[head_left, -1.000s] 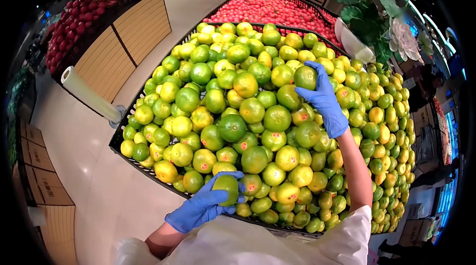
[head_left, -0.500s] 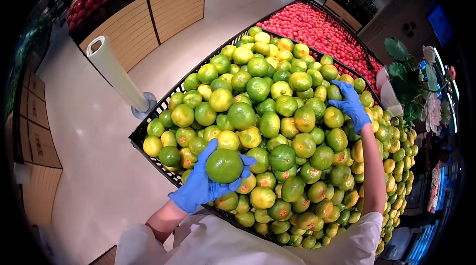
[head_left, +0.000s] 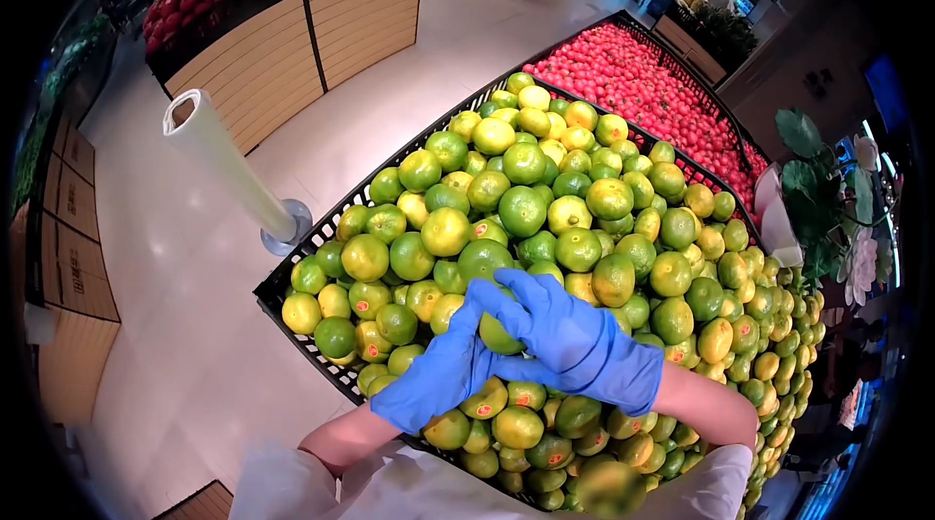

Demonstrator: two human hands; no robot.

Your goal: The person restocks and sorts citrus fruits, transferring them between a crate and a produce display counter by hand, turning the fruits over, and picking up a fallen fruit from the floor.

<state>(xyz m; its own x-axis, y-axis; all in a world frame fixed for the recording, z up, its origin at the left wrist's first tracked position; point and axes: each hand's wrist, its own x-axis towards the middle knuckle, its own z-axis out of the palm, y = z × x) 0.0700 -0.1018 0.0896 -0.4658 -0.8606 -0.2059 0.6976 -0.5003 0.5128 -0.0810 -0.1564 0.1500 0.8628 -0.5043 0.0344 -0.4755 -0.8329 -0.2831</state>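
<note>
My two blue-gloved hands meet over the front of the citrus heap. A green mandarin (head_left: pixel 499 335) shows in part between them. From the left, my left hand (head_left: pixel 433 374) is closed round it, and the fingers of my right hand (head_left: pixel 584 340) close over it from the right. The gloves hide most of that fruit. Around and beneath both hands lie many green and yellow mandarins (head_left: pixel 448 231), some with small orange-red stickers. One smeared mandarin (head_left: pixel 611 489) shows near my white clothing at the bottom; I cannot tell whether it rests on anything.
A black crate rim (head_left: pixel 336 218) borders the heap. Small red fruits (head_left: pixel 633 62) fill the section behind. A plastic bag roll (head_left: pixel 229 169) stands at the left on a round base. A potted flower (head_left: pixel 808 189) is at the right, and a wooden display (head_left: pixel 292 43) stands across the aisle.
My right hand has come from the far right of the heap to my left hand and closed over the green mandarin there. The smeared mandarin at the bottom is newly in view.
</note>
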